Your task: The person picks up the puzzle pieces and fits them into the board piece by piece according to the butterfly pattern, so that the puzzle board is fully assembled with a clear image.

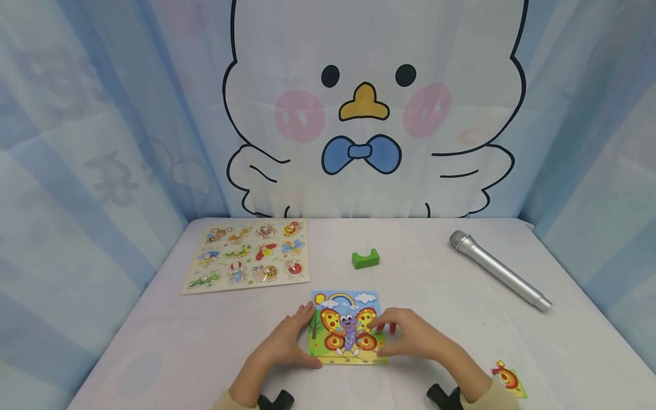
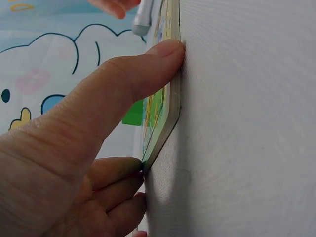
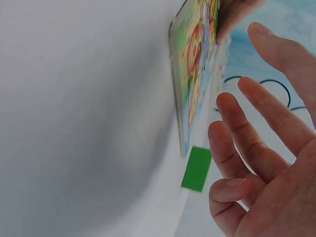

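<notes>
A colourful butterfly puzzle (image 1: 349, 330) lies flat at the middle front of the table. My left hand (image 1: 288, 341) holds it at the left side. In the left wrist view, the thumb (image 2: 165, 54) presses the near edge of the board, and the other fingertips touch its left edge. Over the right edge, my right hand (image 1: 410, 336) hovers with fingers spread and loosely bent. The right wrist view shows those fingers (image 3: 254, 148) apart from the board, holding nothing. A loose puzzle piece (image 1: 508, 380) with an orange swirl lies beside the right forearm.
A wooden insect peg board (image 1: 251, 256) lies at the back left. Behind the puzzle stands a small green block (image 1: 365, 259) with a curved notch. On the right lies a silver microphone (image 1: 502, 271). Curtains with a cartoon bird enclose the table (image 1: 154, 336).
</notes>
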A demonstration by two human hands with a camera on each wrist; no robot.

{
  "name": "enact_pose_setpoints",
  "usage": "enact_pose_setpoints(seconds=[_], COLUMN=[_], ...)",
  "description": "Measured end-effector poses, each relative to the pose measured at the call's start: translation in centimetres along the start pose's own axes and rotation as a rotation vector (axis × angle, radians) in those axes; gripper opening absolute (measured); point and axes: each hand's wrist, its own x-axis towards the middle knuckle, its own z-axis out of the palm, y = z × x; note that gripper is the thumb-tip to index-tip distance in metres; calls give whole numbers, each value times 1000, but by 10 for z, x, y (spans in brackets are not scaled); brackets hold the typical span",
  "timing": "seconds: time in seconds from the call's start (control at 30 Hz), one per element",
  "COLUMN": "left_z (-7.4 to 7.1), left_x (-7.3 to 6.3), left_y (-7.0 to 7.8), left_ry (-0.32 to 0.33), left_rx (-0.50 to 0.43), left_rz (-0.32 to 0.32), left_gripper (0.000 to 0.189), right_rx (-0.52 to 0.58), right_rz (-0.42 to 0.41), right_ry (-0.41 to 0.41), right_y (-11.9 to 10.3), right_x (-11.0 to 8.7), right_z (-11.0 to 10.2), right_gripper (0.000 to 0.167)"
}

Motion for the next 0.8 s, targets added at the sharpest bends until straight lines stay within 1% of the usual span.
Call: enact_pose_setpoints(seconds=[0.07,0.27,0.33,0.43,0.53,0.6,0.8], left_z=[0,0,0,0,1,1,1], left_x=[0,0,0,1,1,1,0], left_y=[0,-1,-1,0,0,0,1], left_ry=[0,1,2,3,1,1,-3], left_rx=[-2,2,7,10,13,16,10], left_rz=[0,8,10,5,-2,-3,-9], left_gripper=[104,104,104,104,104,104,105], right_rx=[-2,-17,-17,-15,-21,-38,-96], right_rz=[22,127,141,134,92,81,86], right_ry=[10,49,65,90,115,130,171], right_y=[4,20,27,37,48,54,70], right_x=[-7,-32,-43,-59,-74,-84,-110], right_z=[-4,-16,-20,-26,-31,-33,-39], right_gripper=[44,48,50,51,52,52,53])
